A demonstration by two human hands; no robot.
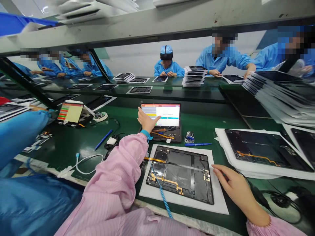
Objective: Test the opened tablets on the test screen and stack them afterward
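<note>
My left hand (147, 121) is raised in front of a lit display (169, 114), fingers stretched and thumb apart; whether it touches the glass I cannot tell. A turquoise wrist strap (147, 134) with a coiled blue cord (164, 201) is on that wrist. Before me an opened tablet housing (192, 173), with orange flex cables (169, 182) and a small circuit board, lies on a white sheet (219, 206). Beside its right edge my right hand (230, 182) is loosely open and holds nothing. Its index fingertip is close to the housing's edge.
A blue pen (198, 144) and a tape roll (189, 137) lie behind the housing. To the right rests another tablet housing (258, 147) on foam sheets. At left are a second display (70, 113), a white cable (85, 172) and a neighbour's blue sleeve (22, 137). Co-workers sit opposite.
</note>
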